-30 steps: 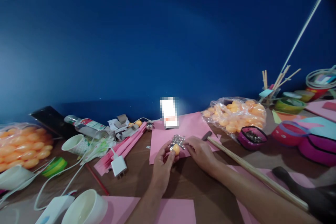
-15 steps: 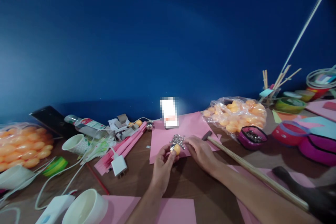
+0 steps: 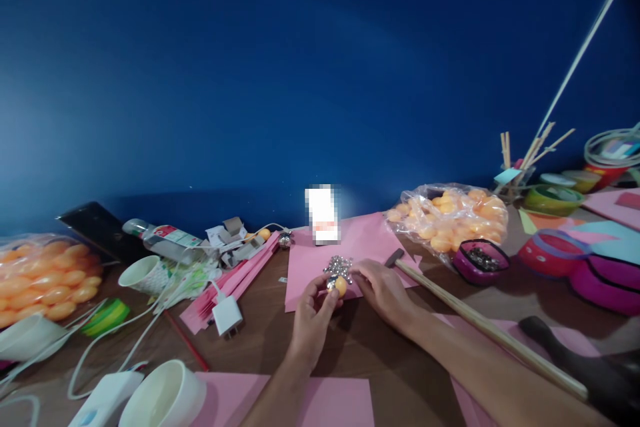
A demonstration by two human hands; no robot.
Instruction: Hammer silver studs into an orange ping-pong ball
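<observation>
Over the near part of a flat pink paper sheet [image 3: 304, 260] on the brown table [image 3: 395, 373], the left hand [image 3: 311, 317] pinches a small round orange ball [image 3: 342, 286], with dark and silvery bits showing on its left side, between thumb and fingers. Just beyond the ball lies a loose pile of shiny silver pieces [image 3: 337, 265], with the right hand [image 3: 383, 290] close beside it, fingers bent; I cannot tell whether they grip anything. Farther right slants a dark-headed tool with a long pale wooden handle [image 3: 480, 323].
</observation>
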